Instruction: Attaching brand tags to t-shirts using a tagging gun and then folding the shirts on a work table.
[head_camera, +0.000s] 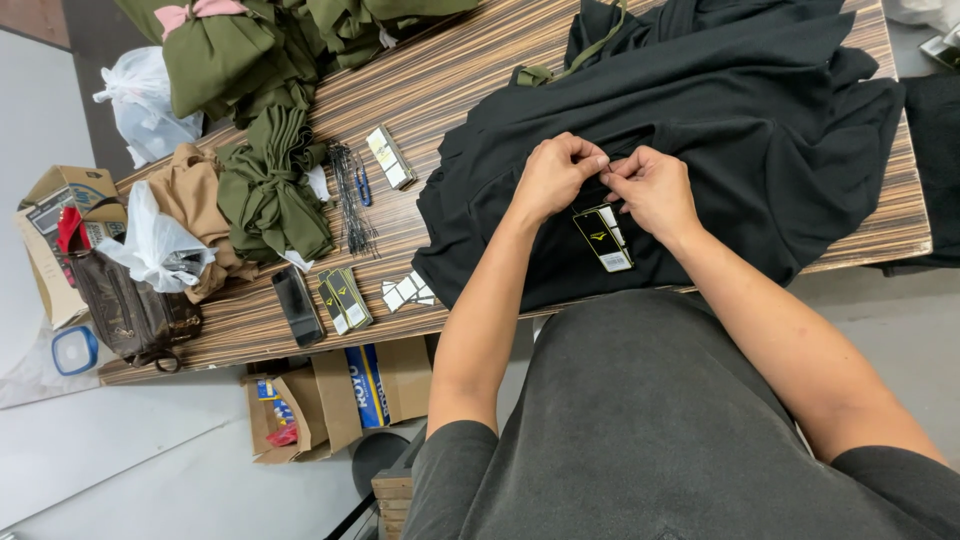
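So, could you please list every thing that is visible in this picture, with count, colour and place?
black garment: one, black, spread on the table's right part
hang tags: a small bunch, black and white, on the garment below the hands
olive garments: a pile, olive green, table's upper left
tan garment: one, tan, left edge
tag stacks: several, black and yellow, near front edge
phone: one, black, front edge
table: one, striped brown wood
brown bag: one, left end
cardboard boxes: several, on the floor
left hand: pinching at the garment
right hand: pinching beside it
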